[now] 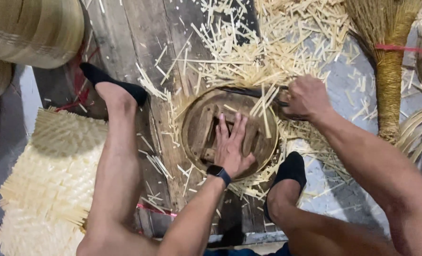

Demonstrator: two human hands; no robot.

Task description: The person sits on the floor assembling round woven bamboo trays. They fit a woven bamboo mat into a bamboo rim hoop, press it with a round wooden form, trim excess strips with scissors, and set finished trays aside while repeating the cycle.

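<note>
Round frame (230, 130) of worn, matt brown wood, rough-grained. Blade (249, 91) of dark, dull metal. Pale bamboo offcuts (268, 52), dry and splintery. Woven mats (54, 175) of light, matt bamboo strips. Broom (389, 71) of coarse straw. Floorboards (139, 42) of grey, scuffed wood.

No packages, labels or signs show anywhere in the view. The one screen is the dark, square face of a smartwatch (215, 170) on a dark band, worn at the wrist near the middle of the scene; the face is blank and unlit
</note>
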